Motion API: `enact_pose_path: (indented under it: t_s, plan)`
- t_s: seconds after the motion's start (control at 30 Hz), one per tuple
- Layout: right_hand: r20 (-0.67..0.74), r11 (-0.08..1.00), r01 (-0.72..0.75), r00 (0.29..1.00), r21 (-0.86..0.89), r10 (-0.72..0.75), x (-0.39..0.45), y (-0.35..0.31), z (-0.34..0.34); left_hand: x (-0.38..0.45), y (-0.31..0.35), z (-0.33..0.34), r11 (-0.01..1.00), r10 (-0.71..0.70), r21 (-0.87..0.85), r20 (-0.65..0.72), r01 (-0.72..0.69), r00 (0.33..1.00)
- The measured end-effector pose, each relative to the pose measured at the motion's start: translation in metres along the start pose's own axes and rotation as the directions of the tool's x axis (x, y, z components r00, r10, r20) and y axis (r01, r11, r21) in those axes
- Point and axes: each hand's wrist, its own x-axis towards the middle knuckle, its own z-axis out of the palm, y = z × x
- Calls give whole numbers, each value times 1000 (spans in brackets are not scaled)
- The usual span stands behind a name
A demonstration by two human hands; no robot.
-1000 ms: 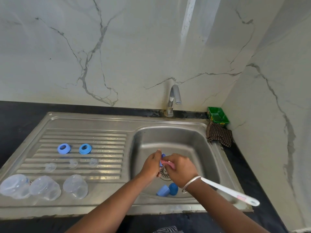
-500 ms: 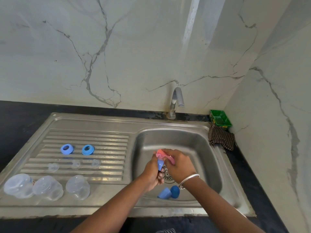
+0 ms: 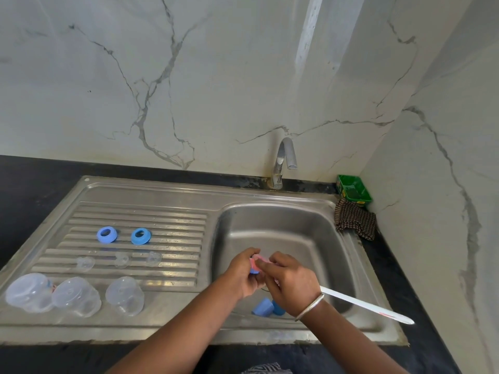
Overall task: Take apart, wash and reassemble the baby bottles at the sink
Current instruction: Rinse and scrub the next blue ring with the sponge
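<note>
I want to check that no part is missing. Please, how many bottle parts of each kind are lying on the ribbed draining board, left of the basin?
Clear bottles: 3
Clear teats: 3
Blue rings: 2
Total: 8

You see white marble walls with grey veins (image 3: 189,76) meeting in a corner, a black stone countertop (image 3: 27,184) below, and a bright light streak (image 3: 306,44) on the wall.

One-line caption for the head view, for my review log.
Over the sink basin, left hand grips a blue part while right hand works the brush.
</note>
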Motion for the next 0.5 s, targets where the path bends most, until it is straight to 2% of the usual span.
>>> enact_pose_path:
  t_s: [0.2, 0.4, 0.5]
  plan:
    - [10, 999, 13, 1000, -37, -12, -7, -1, -1, -9, 4, 1, 992, -75, -94, 54, 80, 996]
    - [-16, 996, 28, 999, -84, -30, -19, 3, -1, -23, 11, 2, 985, -94, -138, 108, 109, 990]
    - [-26, 996, 9, 1000, -85, -11, -22, 10, -1, -18, 8, -1, 976, -63, -201, 82, 79, 995]
